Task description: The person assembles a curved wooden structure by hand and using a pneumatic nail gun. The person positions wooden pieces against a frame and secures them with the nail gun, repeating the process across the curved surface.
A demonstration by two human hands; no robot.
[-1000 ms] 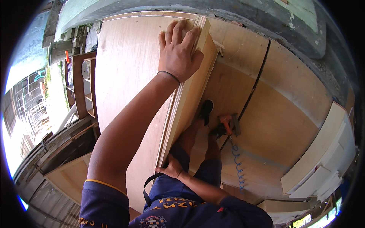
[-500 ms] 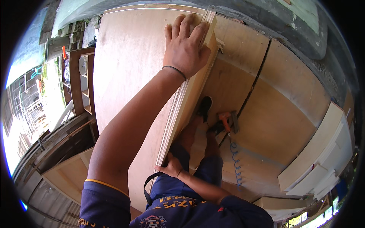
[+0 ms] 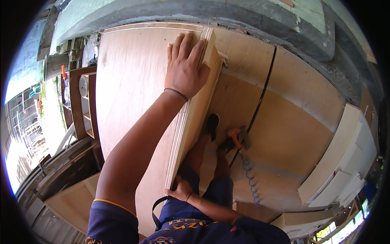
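Note:
A large wooden cabinet-like piece with a pale plywood face and a layered edge stands tall before me. My left hand lies on its far upper part, fingers spread over the face and thumb at the layered edge. Close to my body, my right hand is closed on the near end of that edge, thumb on top and its other fingers partly hidden. A red nail gun with a coiled blue air hose rests by my feet.
Plywood sheets with a dark gap between them cover the floor. A grey concrete ledge runs along the far side. White boards are stacked at right, and an open wooden shelf unit stands at left.
The view has shifted, so the wooden piece and floor sit slightly lower and further left at the far end. Both hands keep their places on the piece.

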